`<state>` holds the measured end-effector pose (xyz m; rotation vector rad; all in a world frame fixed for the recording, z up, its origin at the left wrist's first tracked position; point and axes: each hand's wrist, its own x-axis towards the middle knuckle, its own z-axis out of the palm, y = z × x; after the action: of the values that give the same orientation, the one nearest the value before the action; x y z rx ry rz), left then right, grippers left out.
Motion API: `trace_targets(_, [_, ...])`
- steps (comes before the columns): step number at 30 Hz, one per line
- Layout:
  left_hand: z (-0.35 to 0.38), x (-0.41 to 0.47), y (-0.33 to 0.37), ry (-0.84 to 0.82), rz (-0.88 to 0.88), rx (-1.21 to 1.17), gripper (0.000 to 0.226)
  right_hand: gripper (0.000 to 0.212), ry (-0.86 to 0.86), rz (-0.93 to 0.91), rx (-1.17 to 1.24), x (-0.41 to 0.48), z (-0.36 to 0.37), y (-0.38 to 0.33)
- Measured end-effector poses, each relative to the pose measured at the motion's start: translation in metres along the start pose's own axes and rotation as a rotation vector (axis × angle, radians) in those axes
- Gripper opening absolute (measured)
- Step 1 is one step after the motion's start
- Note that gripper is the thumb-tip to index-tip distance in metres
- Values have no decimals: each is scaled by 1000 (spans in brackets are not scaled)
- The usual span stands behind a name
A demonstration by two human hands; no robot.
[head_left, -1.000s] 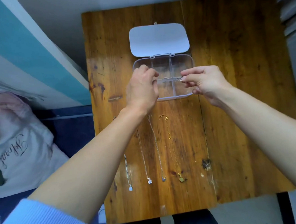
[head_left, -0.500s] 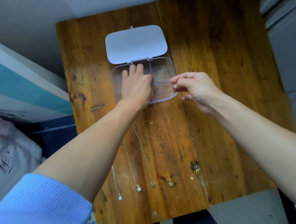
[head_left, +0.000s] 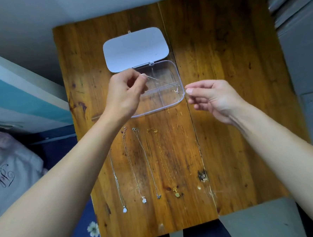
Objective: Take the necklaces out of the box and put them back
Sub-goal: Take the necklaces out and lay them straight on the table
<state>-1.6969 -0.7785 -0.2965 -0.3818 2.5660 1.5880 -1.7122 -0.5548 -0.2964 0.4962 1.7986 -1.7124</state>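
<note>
I see the wooden surface (head_left: 222,77) carrying a clear box (head_left: 171,102) with its white lid (head_left: 136,49) flung open. Four necklaces (head_left: 145,163) lie in a row nearer me. My left hand (head_left: 125,94) and right hand (head_left: 213,96) each have fingers pinched together on one end of a fifth thin chain (head_left: 156,79) stretched above the box.

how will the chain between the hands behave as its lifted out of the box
Probably floppy: the chain is very thin and runs loosely between left hand and right hand. Likely very light. It may snag on the dividers of the box, since it crosses them.
</note>
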Motion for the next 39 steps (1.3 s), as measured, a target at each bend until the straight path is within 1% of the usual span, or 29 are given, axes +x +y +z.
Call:
trace_targets(2, [-7, -12, 2, -17, -50, -121, 20, 11, -64, 13, -166, -8, -1, 6])
trace_targets(4, [-11, -22, 1, -49, -75, -161, 19, 9, -127, 51, -298, -18, 1, 16])
trace_targets(6, [-14, -31, -3, -67, -99, -187, 18, 7, -117, 89, -282, -27, 2, 28])
trace_targets(7, [-16, -34, -6, -63, -117, -210, 17, 6, -89, 111, -205, -31, 0, 33])
trace_targets(9, [-22, -41, -13, -72, -153, -228, 17, 8, -41, 165, 112, -38, -7, 43])
trace_targets(11, [-25, -51, -20, -180, -194, -200, 19, 18, -21, 203, 471, -46, -13, 50])
trace_targets(13, [-21, -63, -24, -333, -241, -178, 21, 21, 12, 224, 699, -53, -15, 55])
trace_targets(15, [-15, -73, -26, -404, -267, -164, 20, 20, 73, 235, 822, -58, -12, 60])
trace_targets(17, [-12, -78, -27, -396, -279, -161, 20, 19, 140, 246, 854, -59, -10, 66])
trace_targets(20, [-12, -80, -26, -358, -272, -167, 20, 16, 217, 266, 839, -62, -10, 80])
trace_targets(21, [-12, -81, -25, -365, -262, -153, 21, 17, 245, 282, 801, -62, -12, 87])
trace_targets(22, [-10, -81, -24, -388, -249, -121, 21, 17, 290, 303, 704, -63, -14, 95])
trace_targets(23, [-7, -82, -24, -422, -232, -68, 22, 14, 355, 320, 530, -63, -15, 103])
trace_targets(25, [-1, -85, -25, -494, -182, 92, 24, 10, 487, 299, 66, -67, -14, 119])
trace_targets(27, [4, -86, -30, -543, -100, 276, 27, 18, 579, 142, -349, -73, -8, 133])
trace_targets(29, [5, -87, -34, -563, -38, 404, 26, 24, 542, -65, -595, -80, 8, 138])
trace_targets(31, [2, -87, -34, -567, -4, 446, 26, 31, 404, -212, -737, -82, 31, 136])
trace_targets(33, [-3, -87, -31, -579, 20, 446, 27, 42, 276, -291, -903, -75, 57, 133])
trace_targets(35, [-10, -86, -29, -598, 41, 421, 27, 49, 206, -359, -1000, -62, 77, 130])
trace_targets(37, [-18, -85, -25, -619, 38, 369, 27, 45, 174, -374, -1006, -50, 89, 128])
trace_targets(39, [-27, -83, -21, -629, 16, 303, 25, 32, 173, -373, -970, -41, 93, 127])
